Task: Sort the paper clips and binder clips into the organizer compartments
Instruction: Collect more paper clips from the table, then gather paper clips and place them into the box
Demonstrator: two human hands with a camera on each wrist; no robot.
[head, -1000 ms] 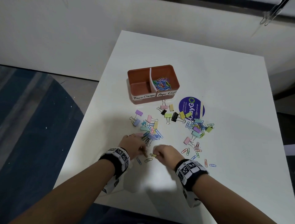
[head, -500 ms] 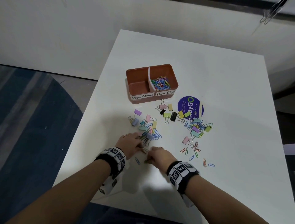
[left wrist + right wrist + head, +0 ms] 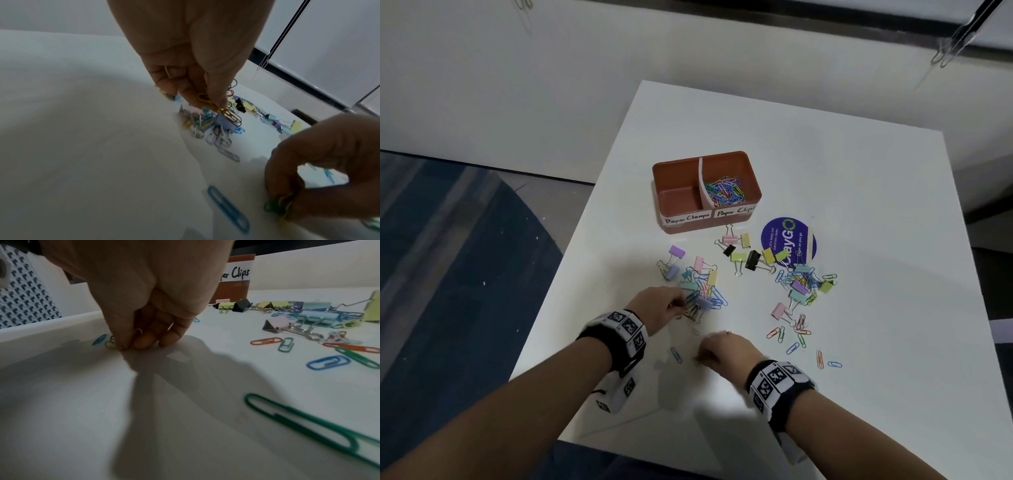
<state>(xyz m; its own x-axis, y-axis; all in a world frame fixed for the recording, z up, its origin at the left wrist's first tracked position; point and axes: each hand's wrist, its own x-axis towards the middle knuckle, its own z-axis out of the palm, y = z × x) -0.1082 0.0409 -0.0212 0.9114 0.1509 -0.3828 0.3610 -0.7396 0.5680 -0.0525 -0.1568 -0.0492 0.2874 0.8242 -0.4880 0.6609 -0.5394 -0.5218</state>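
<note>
Nearest you: your right hand (image 3: 726, 351), fingers curled down onto the worktop (image 3: 893, 240), pinching a green and yellow paper clip (image 3: 277, 207) at the fingertips, probably to lift flat wire off a smooth surface. A loose blue paper clip (image 3: 676, 355) lies just beside it, between your two hands.

Next: your left hand (image 3: 659, 306), thumb and fingers pinched on a small bunch of yellow and red paper clips (image 3: 218, 108) that dangle over the edge of the mixed pile (image 3: 702, 291); gathering several at once likely saves trips.

Right of the pile: a scatter of single paper clips (image 3: 799, 339) and a second cluster (image 3: 804, 284) of both kinds.

Beyond: a row of binder clips (image 3: 750, 253), beside a round purple sticker (image 3: 789, 241).

Farthest: the organizer (image 3: 674, 222). Its right compartment, labelled for paper clips, holds a coloured heap (image 3: 724, 190); the left, labelled "Paper Clamps", looks bare, so the binder clips seem not yet started.
</note>
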